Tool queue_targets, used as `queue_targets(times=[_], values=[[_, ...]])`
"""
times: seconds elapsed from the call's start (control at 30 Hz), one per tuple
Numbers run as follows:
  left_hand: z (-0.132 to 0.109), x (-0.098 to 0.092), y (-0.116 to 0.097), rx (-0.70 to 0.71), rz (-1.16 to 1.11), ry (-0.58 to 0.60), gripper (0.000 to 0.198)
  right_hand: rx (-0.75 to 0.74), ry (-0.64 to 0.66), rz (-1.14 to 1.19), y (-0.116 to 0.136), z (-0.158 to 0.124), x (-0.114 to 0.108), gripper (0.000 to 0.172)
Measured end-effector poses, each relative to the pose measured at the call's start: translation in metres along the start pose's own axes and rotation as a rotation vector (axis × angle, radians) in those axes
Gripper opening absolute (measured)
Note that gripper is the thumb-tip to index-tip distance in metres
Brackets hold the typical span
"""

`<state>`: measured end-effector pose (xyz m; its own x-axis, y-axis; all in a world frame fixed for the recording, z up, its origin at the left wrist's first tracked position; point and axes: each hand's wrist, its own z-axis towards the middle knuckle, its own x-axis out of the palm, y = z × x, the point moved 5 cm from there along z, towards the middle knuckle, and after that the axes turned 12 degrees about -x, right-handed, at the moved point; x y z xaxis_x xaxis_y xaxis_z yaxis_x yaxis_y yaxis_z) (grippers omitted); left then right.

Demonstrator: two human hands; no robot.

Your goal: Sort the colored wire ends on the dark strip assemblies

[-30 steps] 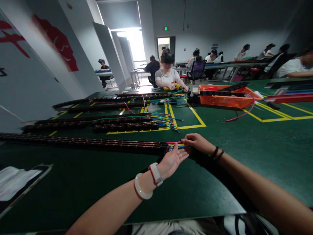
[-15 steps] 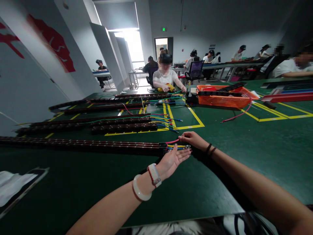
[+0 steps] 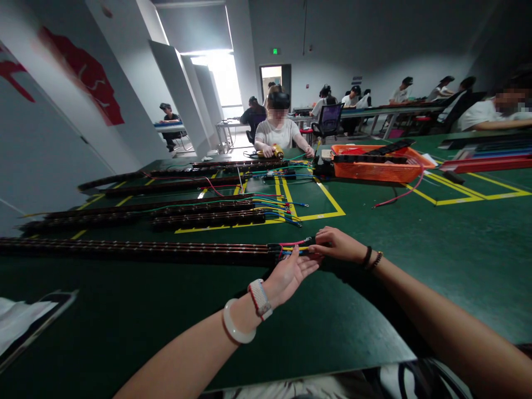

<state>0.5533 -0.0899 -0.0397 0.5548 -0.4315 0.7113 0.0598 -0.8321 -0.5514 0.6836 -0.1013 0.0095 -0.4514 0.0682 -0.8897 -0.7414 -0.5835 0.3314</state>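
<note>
left hand [image 3: 291, 274] has come up since half a second ago, its tips now against the coloured wires [image 3: 293, 247]; right hand [image 3: 338, 245] has edged a little nearer the body. the green counter [image 3: 415, 260] carries a long dark strip [image 3: 145, 250] running in from the left, its end just beside both hands. the left hand lies palm up, fingers loosely spread and holding nothing, tips touching the wires that fan from the strip's end. the right hand's fingers are narrow, pinching the wire tips. by the look of it the leads are being gathered and sorted; the next move calls for a light grip on one lead, without tugging the others.
</note>
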Motion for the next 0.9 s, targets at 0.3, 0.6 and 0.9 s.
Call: queue_targets(times=[0.3,0.6,0.9], values=[[-0.003,0.001,0.001,-0.009,0.058,0.013,0.040,0.392,-0.066,0.158,-0.034,-0.005,0.025,0.055],[-0.005,0.002,0.001,-0.030,0.054,0.005,0.037,0.408,-0.081,0.193,-0.044,0.000,0.025,0.057],[-0.007,0.002,0.000,-0.023,0.058,-0.008,0.037,0.575,0.142,0.306,-0.034,-0.021,-0.002,0.067]])
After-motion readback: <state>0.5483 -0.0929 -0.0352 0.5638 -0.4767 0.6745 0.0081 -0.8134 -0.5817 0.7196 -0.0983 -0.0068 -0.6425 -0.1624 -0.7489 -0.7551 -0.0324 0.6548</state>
